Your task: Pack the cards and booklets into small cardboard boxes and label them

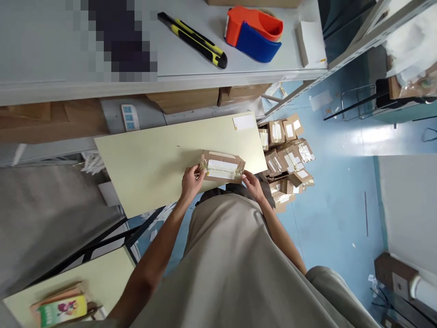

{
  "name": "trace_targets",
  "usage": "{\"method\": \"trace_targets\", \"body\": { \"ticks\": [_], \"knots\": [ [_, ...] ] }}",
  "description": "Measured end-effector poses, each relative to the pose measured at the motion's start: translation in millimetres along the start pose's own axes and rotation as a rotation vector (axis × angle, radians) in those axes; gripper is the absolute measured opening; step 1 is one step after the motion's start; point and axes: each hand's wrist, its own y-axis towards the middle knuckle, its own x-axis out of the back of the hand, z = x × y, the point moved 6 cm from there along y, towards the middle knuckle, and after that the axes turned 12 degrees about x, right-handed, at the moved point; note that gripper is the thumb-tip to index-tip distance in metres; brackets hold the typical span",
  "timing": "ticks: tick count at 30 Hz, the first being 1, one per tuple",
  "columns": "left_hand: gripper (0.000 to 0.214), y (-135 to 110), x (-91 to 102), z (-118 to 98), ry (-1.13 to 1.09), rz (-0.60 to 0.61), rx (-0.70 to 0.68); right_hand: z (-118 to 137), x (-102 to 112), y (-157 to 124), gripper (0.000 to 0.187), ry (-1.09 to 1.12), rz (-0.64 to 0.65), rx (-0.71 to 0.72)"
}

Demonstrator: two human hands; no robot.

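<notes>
A small cardboard box (218, 178) lies near the front edge of the pale yellow table (150, 168). White paper labels and shiny clear tape cover its top and ends. My left hand (191, 183) closes its fingers on the box's left end. At the right end, the fingers of my right hand (252, 184) pinch the taped corner. A white label slip (243, 122) lies at the table's far right corner.
Several taped cartons (288, 159) are piled right of the table. On the shelf behind are a yellow-black utility knife (194, 41), an orange-blue tape dispenser (254, 34) and a white paper stack (311, 44). A power strip (130, 118) sits below the shelf.
</notes>
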Motion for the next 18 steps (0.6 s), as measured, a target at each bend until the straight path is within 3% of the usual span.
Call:
{"method": "trace_targets", "body": {
  "ticks": [5, 10, 14, 18],
  "knots": [
    [0.033, -1, -15.1, -8, 0.038, 0.08, 0.002, -8, 12, -27, 0.082, 0.054, 0.001, -0.004],
    [0.037, -17, -35.1, -27, 0.031, 0.119, -0.002, -25, 38, -24, 0.078, 0.066, -0.01, 0.014],
    [0.04, -38, -55.9, -48, 0.004, 0.074, 0.002, -38, 73, -3, 0.076, 0.082, -0.012, 0.067],
    [0.041, -61, -103.0, -71, -0.045, 0.031, 0.047, -53, 128, 17, 0.069, 0.077, 0.007, 0.138]
  ]
}}
